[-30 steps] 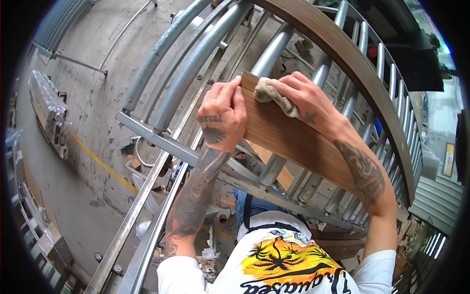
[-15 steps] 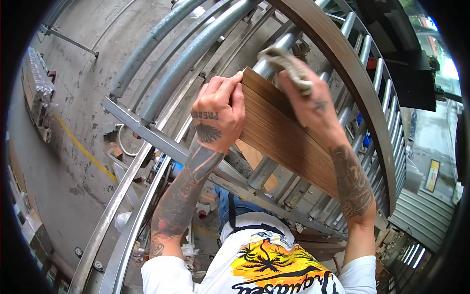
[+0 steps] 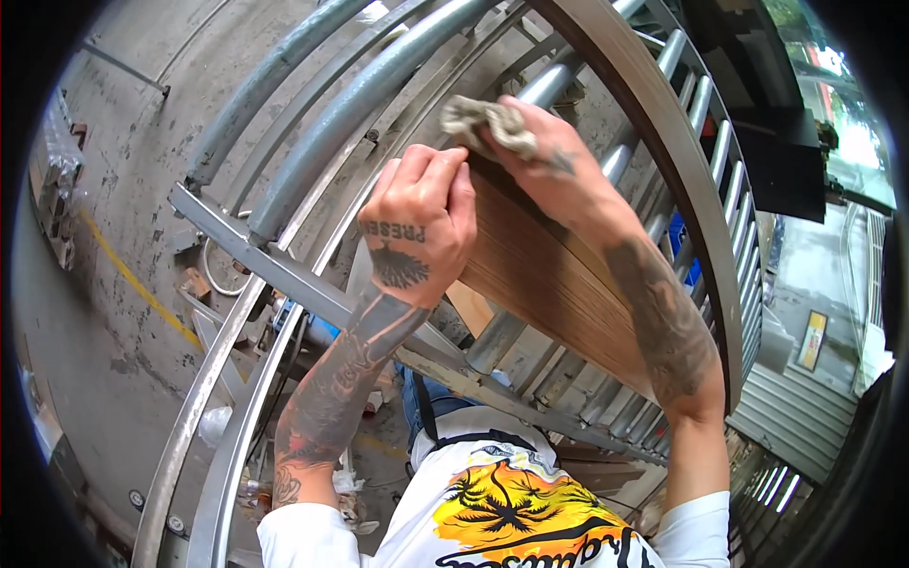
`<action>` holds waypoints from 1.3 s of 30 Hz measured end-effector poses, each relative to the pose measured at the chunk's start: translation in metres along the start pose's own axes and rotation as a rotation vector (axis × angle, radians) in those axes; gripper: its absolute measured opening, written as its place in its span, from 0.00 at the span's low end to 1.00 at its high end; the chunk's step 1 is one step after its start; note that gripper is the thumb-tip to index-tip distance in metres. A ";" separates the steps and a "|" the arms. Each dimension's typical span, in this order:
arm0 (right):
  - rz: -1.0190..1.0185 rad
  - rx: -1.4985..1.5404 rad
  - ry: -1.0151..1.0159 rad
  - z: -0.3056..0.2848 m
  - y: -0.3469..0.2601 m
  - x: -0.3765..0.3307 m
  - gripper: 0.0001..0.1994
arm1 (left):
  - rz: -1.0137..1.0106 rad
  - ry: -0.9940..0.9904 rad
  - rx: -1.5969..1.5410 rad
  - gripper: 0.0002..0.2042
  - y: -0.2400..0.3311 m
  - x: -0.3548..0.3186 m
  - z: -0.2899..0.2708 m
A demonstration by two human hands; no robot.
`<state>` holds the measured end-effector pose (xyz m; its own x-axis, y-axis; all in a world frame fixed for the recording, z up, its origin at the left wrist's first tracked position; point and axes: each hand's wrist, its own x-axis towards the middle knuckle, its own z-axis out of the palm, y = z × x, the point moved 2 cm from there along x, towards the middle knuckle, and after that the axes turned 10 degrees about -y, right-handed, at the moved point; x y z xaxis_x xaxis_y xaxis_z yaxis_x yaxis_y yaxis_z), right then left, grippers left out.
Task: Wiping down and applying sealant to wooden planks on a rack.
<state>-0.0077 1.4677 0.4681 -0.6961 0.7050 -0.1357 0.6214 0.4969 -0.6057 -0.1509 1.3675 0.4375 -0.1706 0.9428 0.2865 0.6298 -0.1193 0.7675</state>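
Metal bars (image 3: 552, 85) beneath rag (image 3: 481, 123) in right hand (image 3: 551, 156)

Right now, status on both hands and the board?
Left hand gripping brown board near one end. Right hand clutching crumpled cloth close by, contact with board unclear. Metal bars below; no obstruction seen.

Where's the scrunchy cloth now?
In the head view, the cloth is in the right hand, upper middle, by the left hand and the brown board's end.
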 end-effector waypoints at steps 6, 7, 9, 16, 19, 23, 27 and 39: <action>0.045 -0.051 -0.031 -0.006 0.015 -0.047 0.07 | -0.037 -0.042 -0.036 0.09 0.004 -0.003 0.001; 0.048 -0.053 -0.038 -0.005 0.017 -0.048 0.07 | -0.043 -0.042 -0.041 0.09 0.006 -0.002 0.003; 0.040 -0.054 0.049 -0.007 0.020 -0.044 0.07 | -0.026 -0.065 -0.034 0.09 0.014 0.002 0.004; 0.019 -0.066 0.016 0.007 0.009 -0.033 0.05 | -0.023 -0.011 -0.007 0.09 -0.007 -0.003 -0.003; 0.152 0.016 -0.044 -0.011 0.033 -0.078 0.06 | -0.008 -0.011 -0.043 0.09 0.011 0.000 0.007; -0.061 0.093 -0.002 0.005 0.005 -0.006 0.06 | 0.011 0.015 0.052 0.08 0.004 -0.002 0.002; -0.069 -0.043 0.007 0.012 0.013 -0.010 0.09 | -0.022 -0.007 0.029 0.09 -0.001 -0.003 -0.002; -0.023 -0.280 0.412 0.010 0.015 -0.002 0.14 | -0.019 0.001 -0.016 0.08 0.008 -0.001 0.007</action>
<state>-0.0007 1.4683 0.4513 -0.5461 0.8055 0.2301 0.7197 0.5917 -0.3632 -0.1400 1.3680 0.4393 -0.1831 0.9446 0.2725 0.6147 -0.1063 0.7816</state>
